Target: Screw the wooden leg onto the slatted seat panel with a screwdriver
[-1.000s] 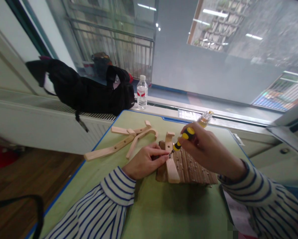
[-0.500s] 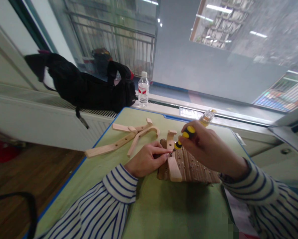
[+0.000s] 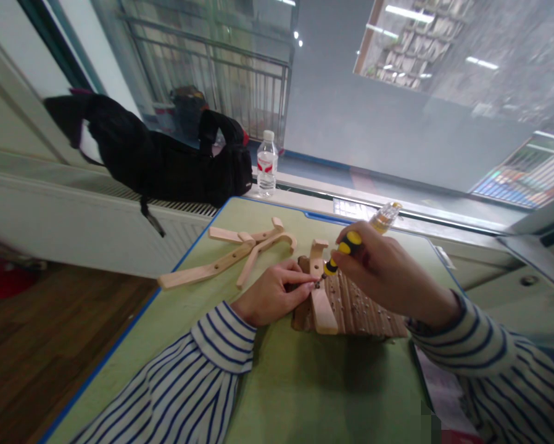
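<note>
My right hand (image 3: 381, 271) is wrapped round a screwdriver (image 3: 350, 243) with a yellow and black grip; a clear handle end sticks out past the hand. Its tip slants down to a small dark screw (image 3: 318, 285) at a wooden hook piece (image 3: 324, 311). Closed in a pinch at that screw, my left hand (image 3: 277, 295) rests its fingertips against the wood. The hook piece has a hole above the screw and lies across a ridged brown cardboard block (image 3: 363, 305) dotted with small holes. Between the fingertips, the screw is partly hidden.
More wooden hook pieces (image 3: 231, 256) lie crossed on the left of the green table (image 3: 277, 394). Behind it, a water bottle (image 3: 267, 165) and a black bag (image 3: 166, 163) stand on the sill by the window. Papers (image 3: 443, 385) lie at the right, under my forearm.
The view has shifted very slightly. Both hands, the screwdriver and the hook piece keep nearly the same places.
</note>
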The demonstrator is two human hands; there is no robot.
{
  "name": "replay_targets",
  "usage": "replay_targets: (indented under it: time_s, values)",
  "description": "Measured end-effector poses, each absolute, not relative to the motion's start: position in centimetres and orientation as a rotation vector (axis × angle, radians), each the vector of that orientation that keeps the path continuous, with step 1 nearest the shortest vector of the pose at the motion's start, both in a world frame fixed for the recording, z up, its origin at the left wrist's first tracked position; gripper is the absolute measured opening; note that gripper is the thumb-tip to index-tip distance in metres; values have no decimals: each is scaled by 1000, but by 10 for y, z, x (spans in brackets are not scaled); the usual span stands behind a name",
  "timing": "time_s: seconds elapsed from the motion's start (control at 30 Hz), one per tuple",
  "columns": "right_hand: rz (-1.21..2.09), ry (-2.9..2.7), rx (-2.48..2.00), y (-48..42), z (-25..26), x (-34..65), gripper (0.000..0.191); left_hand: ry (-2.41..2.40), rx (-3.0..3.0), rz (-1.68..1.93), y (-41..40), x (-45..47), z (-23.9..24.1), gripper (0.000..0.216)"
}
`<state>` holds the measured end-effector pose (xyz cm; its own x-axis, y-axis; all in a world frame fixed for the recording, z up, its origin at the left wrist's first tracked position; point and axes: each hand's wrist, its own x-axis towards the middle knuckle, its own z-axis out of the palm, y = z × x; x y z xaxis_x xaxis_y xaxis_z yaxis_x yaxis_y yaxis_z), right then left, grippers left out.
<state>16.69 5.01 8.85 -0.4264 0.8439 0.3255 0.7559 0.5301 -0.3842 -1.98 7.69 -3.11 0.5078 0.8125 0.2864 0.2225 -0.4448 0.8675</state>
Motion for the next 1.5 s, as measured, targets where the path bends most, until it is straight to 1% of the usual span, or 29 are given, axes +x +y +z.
replay_targets:
  time_s: [1.07,1.5]
  values:
    - [168,-2313,-1252,50,86,166,16,853,1966,904,79,-21,-31,25]
    - [134,-2280,-1320,50,82,166,16,870,1966,891,77,-20,-29,25]
